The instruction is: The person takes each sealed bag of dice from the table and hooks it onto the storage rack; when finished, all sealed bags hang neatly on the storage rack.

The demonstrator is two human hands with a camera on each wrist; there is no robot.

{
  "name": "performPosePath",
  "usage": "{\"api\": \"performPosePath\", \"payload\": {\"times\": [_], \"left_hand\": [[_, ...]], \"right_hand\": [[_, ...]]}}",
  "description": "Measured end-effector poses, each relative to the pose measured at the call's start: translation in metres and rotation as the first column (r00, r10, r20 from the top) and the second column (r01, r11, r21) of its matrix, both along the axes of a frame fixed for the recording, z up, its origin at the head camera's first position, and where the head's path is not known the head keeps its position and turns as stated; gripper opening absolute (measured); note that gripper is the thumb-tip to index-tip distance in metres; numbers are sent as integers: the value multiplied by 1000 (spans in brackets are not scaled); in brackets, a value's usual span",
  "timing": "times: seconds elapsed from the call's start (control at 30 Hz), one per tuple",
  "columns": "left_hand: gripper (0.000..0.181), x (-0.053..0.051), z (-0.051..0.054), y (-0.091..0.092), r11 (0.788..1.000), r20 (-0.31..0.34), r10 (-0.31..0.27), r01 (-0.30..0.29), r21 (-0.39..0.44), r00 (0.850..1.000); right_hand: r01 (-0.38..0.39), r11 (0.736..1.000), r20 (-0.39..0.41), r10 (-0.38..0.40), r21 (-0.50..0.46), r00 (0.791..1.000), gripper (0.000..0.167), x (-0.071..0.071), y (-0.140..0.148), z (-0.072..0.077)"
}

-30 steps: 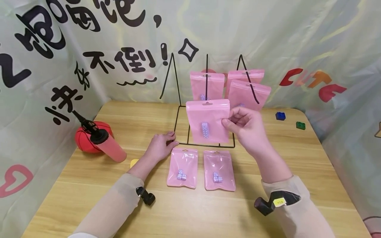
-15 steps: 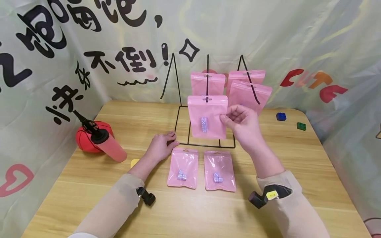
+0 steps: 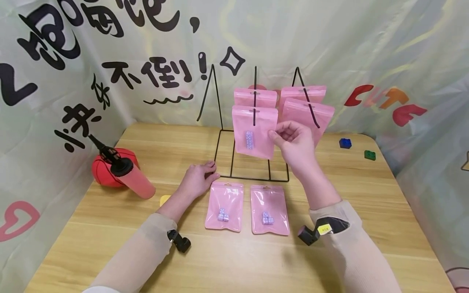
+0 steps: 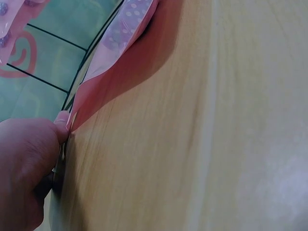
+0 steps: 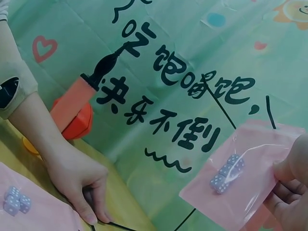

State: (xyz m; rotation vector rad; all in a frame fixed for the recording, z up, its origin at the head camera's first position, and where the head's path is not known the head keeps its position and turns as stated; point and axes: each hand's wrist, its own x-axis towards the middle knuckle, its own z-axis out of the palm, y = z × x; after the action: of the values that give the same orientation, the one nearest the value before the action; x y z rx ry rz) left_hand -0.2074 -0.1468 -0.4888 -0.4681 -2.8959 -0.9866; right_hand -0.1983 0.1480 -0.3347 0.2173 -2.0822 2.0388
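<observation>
My right hand (image 3: 296, 142) pinches the right edge of a pink zip pouch (image 3: 261, 140) holding pale purple dice. The pouch hangs on the middle prong of a black wire display rack (image 3: 253, 178), the prong passing through its top hole. Behind it on that prong is another pink pouch (image 3: 269, 94). Two more pouches hang on the right prong, the front one (image 3: 311, 114) partly behind my right hand. My left hand (image 3: 196, 181) grips the rack's front left corner, as the left wrist view also shows. Beside that hand lies a flat pouch of dice (image 3: 225, 199).
A second flat pouch (image 3: 270, 203) lies to its right. On the left stand a pink hand pump (image 3: 137, 181) and a red ball (image 3: 100, 173); a yellow object (image 3: 165, 199) is partly behind my left arm. Blue (image 3: 345, 143) and green (image 3: 370, 155) toy bricks lie at right.
My right hand has moved the pouch back and up onto the middle prong, which now passes through its hole and sticks out in front. My left hand stays at the rack's corner.
</observation>
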Motion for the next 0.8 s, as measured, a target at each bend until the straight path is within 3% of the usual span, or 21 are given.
{"api": "performPosePath", "payload": {"times": [0.6, 0.8], "left_hand": [[42, 0, 1, 1, 1000, -5, -3, 3, 4, 1000], [42, 0, 0, 0, 1000, -5, -4, 4, 3, 1000]], "right_hand": [[42, 998, 9, -42, 48, 999, 9, -9, 0, 3], [32, 992, 4, -33, 123, 999, 12, -7, 5, 3]]}}
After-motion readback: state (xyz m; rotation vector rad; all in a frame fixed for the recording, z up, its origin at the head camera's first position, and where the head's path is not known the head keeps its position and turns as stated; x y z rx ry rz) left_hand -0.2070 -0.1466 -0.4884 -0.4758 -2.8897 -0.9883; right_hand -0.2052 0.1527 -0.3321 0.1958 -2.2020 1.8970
